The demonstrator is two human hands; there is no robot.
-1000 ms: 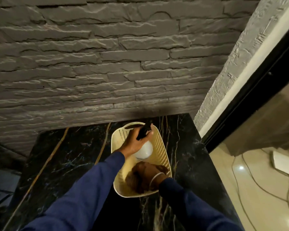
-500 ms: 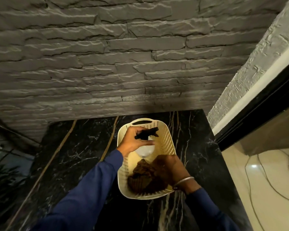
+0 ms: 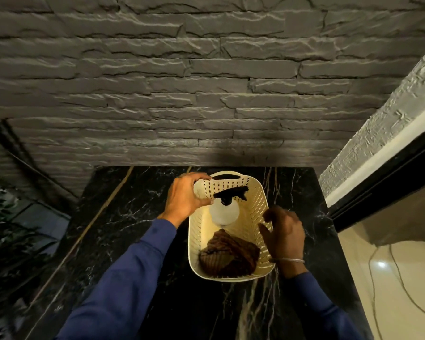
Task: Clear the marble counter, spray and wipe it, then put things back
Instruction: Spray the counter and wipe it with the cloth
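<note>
A cream perforated basket [image 3: 257, 204] stands on the black marble counter [image 3: 133, 229] near the stone wall. Inside it a white spray bottle [image 3: 224, 213] with a black trigger head stands at the far end. My left hand [image 3: 185, 201] is curled at the rear of that head, over the basket's far left corner. A crumpled brown cloth [image 3: 228, 258] lies in the near end of the basket. My right hand [image 3: 285, 231] hovers over the basket's right rim with fingers apart and nothing in it, clear of the cloth.
A dark stone wall [image 3: 206, 94] backs the counter. A white textured wall and a black frame [image 3: 378, 182] close the right side. Beyond the counter's right edge lies a glossy floor with cables [image 3: 400, 278]. Plants [image 3: 5, 217] show at the left.
My right hand has let go of the brown cloth and drawn back to the basket's right rim. My left hand has shifted left on the sprayer head. The view has tilted.
</note>
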